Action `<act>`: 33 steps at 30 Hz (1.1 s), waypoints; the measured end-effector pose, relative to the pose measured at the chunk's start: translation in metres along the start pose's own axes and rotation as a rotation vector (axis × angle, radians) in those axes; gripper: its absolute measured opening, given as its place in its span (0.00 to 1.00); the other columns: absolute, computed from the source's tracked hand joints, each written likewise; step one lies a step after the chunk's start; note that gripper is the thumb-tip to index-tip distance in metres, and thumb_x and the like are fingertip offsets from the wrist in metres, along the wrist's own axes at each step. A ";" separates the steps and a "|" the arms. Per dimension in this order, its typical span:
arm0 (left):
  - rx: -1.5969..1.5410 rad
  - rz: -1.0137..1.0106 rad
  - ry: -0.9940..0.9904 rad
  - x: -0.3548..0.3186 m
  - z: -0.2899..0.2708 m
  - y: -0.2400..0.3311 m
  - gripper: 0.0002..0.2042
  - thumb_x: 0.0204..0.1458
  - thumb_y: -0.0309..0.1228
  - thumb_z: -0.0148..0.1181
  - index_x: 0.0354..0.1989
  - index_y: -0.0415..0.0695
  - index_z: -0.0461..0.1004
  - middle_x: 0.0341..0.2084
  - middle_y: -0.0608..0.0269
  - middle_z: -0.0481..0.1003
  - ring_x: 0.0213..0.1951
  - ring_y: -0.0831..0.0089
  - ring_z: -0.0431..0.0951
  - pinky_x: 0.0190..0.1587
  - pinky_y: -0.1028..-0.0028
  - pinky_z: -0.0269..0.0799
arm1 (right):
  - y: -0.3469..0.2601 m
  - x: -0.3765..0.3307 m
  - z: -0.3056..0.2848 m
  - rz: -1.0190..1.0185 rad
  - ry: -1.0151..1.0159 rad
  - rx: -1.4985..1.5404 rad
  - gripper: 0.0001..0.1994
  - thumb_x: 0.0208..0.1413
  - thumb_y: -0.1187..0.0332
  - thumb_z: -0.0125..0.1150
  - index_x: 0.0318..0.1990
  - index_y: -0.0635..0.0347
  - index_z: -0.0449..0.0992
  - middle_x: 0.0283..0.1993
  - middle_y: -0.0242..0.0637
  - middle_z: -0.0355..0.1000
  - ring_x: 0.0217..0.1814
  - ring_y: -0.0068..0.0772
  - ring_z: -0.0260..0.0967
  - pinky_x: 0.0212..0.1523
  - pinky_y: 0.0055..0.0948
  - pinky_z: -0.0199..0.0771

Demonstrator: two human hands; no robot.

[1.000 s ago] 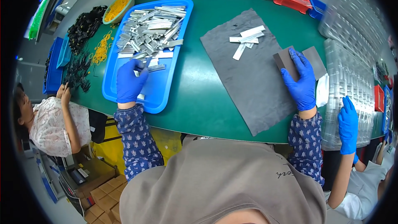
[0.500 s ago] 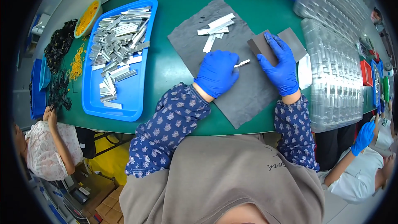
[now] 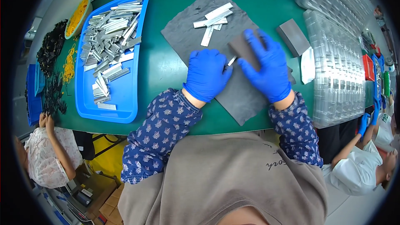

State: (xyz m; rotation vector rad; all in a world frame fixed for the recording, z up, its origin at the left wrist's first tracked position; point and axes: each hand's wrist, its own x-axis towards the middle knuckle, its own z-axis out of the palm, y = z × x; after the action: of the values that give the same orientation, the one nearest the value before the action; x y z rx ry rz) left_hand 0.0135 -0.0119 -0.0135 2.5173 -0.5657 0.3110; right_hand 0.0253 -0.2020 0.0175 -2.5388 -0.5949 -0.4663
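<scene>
My left hand [image 3: 207, 75], in a blue glove, is closed around a small silvery metal strip [image 3: 232, 61] whose end sticks out to the right. My gloved right hand [image 3: 268, 68] grips a dark brown-grey rectangular block [image 3: 239, 46], blurred by motion. The block's edge is right by the strip's tip; whether they touch I cannot tell. Both hands are over a dark grey cloth [image 3: 237, 100]. Several flat metal strips [image 3: 216, 14] lie crossed in a loose pile on its far part.
A blue tray [image 3: 134, 79] of metal pieces stands left, with yellow bands [image 3: 69, 66] and black parts [image 3: 52, 52] beyond it. Right are a second grey block [image 3: 293, 37], a white wad [image 3: 308, 66] and stacked clear plastic trays [image 3: 335, 75]. Co-workers sit at both sides.
My right hand has brought the block leftward to the strip in my left hand. The left hand has shifted slightly left, and the strip's tip angles more steeply. The view has shifted a little.
</scene>
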 end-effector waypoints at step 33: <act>-0.046 0.001 -0.027 -0.001 -0.001 0.001 0.07 0.45 0.37 0.61 0.24 0.49 0.73 0.23 0.62 0.69 0.31 0.62 0.71 0.39 0.62 0.59 | 0.042 0.018 -0.003 0.161 0.037 -0.328 0.28 0.46 0.57 0.66 0.59 0.43 0.72 0.57 0.57 0.67 0.54 0.55 0.68 0.56 0.43 0.68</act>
State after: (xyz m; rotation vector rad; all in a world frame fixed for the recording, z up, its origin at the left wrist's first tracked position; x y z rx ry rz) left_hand 0.0121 -0.0117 -0.0122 2.4804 -0.5780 0.2613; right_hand 0.0606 -0.2310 0.0115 -2.8516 -0.3159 -0.5918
